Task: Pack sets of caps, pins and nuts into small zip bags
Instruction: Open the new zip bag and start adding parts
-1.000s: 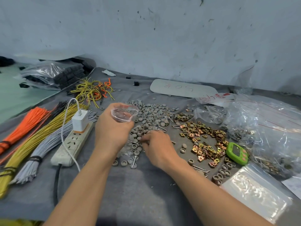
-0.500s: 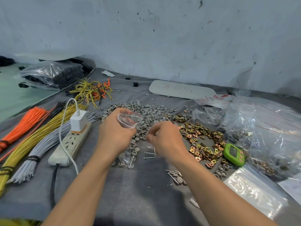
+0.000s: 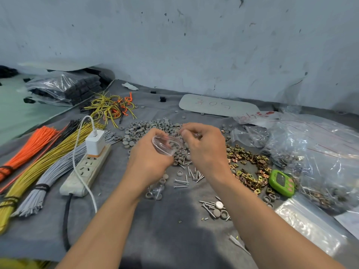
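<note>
My left hand (image 3: pixel 149 160) holds a small clear zip bag (image 3: pixel 166 145) with its mouth spread open, above the grey cloth. My right hand (image 3: pixel 204 146) is raised just right of the bag's mouth, fingers curled round small parts that are mostly hidden. Behind both hands lies a heap of grey round caps (image 3: pixel 147 129). Metal pins (image 3: pixel 187 177) lie scattered below the hands, with more pins and caps (image 3: pixel 215 207) nearer me. Brass square nuts (image 3: pixel 246 162) are spread to the right.
A power strip (image 3: pixel 85 171) with a white charger (image 3: pixel 95 142) and cable lies left. Bundles of orange, yellow and grey wires (image 3: pixel 37 171) lie further left. A green counter (image 3: pixel 281 182), big clear bags (image 3: pixel 314 152) and a stack of zip bags (image 3: pixel 314 228) sit right.
My right hand rose from the caps and pins on the cloth and moved up to the bag's mouth. My left hand shifted the bag rightward toward it.
</note>
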